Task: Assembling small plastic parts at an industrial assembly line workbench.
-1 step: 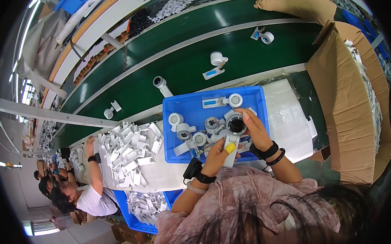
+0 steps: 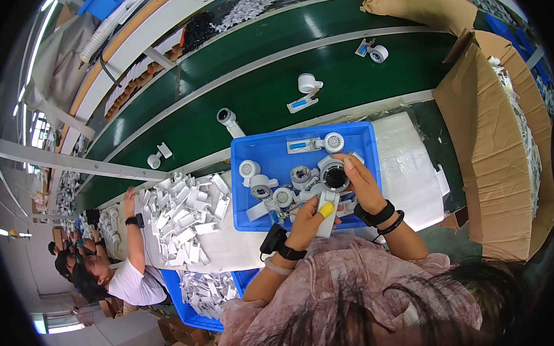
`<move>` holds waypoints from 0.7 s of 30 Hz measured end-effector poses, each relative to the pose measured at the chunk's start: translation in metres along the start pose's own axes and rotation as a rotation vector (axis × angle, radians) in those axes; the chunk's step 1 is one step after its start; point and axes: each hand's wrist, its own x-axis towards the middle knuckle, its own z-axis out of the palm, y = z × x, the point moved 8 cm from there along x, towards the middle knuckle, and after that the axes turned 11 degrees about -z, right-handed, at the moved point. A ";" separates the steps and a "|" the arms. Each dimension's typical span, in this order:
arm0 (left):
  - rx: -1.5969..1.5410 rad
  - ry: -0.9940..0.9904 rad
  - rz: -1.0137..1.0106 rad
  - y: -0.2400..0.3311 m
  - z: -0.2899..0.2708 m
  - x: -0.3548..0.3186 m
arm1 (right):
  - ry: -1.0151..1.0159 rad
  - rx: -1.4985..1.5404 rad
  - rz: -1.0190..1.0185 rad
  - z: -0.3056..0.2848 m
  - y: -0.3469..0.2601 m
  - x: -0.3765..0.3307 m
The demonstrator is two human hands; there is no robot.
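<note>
Over a blue bin point(image 2: 365, 132) I hold a white handheld fan point(image 2: 327, 197) with a round head and a dark opening facing up. My left hand point(image 2: 306, 223) grips its handle, and a yellow cover sits on the thumb. The fingers of my right hand point(image 2: 364, 184) close around the right side of the round head. Beneath and beside my hands, the bin contains several similar fan pieces, some with round grilles. One fan piece point(image 2: 333, 143) near the bin's far wall has a blue cylinder in its open handle.
White plastic covers point(image 2: 183, 214) are heaped left of the bin, and a second blue bin point(image 2: 190, 316) of parts sits below. More fan pieces point(image 2: 307, 82) lie on the green belt point(image 2: 254, 81). A big carton point(image 2: 483, 145) stands right. A co-worker point(image 2: 136, 281) reaches in at left.
The co-worker's hand at the left has shifted slightly upward. My hands and the fan they hold look unchanged.
</note>
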 end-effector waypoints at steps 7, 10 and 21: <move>0.004 -0.002 0.006 -0.004 -0.001 0.000 | 0.011 -0.010 0.008 0.001 0.000 -0.001; 0.008 -0.005 -0.002 -0.003 0.000 -0.002 | 0.011 -0.010 0.020 0.000 0.004 -0.001; 0.016 0.008 0.007 -0.005 0.002 -0.004 | 0.013 -0.005 0.057 -0.003 0.007 -0.004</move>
